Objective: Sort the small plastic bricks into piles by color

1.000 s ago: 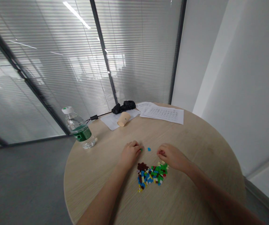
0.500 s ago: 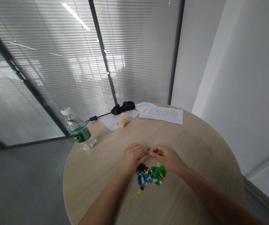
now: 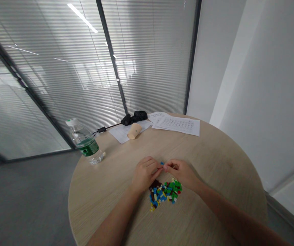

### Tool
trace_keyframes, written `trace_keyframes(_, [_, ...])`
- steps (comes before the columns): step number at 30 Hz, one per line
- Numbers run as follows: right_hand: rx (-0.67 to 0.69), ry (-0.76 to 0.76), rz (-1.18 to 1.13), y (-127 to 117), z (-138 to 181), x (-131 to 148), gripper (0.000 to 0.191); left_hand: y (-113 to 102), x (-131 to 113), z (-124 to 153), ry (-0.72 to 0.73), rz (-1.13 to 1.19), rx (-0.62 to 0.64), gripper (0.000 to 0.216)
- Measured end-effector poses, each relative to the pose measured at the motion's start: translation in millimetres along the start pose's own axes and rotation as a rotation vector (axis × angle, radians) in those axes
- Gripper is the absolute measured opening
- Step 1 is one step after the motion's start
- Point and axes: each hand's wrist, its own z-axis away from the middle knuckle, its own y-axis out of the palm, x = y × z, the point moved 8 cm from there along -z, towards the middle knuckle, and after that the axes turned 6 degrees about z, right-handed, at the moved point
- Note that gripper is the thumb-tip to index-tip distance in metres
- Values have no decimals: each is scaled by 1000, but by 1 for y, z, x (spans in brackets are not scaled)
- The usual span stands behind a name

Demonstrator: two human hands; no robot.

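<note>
My left hand (image 3: 147, 173) and my right hand (image 3: 179, 172) meet at their fingertips above the middle of the table. A small blue building brick (image 3: 162, 163) peeks out at the left fingertips, which are closed on it. The thumb and forefinger of my right hand are pinched together right beside it; what is between them is too small to make out. Just below the hands lies a loose pile of tiny building bricks (image 3: 163, 193), mostly blue, green, yellow and white. Dark brown bricks (image 3: 155, 184) are gathered at its upper left, partly behind my left hand.
On the round wooden table (image 3: 221, 160), a water bottle (image 3: 88, 145) stands at the left edge. A paper cup (image 3: 134, 131) lies tipped over on a sheet. Farther back are a black bundle with a cable (image 3: 139, 116) and printed papers (image 3: 179, 124).
Both hands stay at almost the same spot, fingertips together. The finger position around the blue brick shifts only slightly. The pile looks the same.
</note>
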Motion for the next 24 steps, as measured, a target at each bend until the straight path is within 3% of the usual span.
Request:
trace_keyframes(10, [-64,92,69,-16,-1,-4,17,-7,55,10,-308,-246,5,15])
trace_keyframes(18, [-98,2,291,-28,0,4,16,5,59,11,-324,-308,131,15])
trace_keyframes(24, [-101,-41,454,-34,0,12,17,6,60,12,-335,-315,153,16])
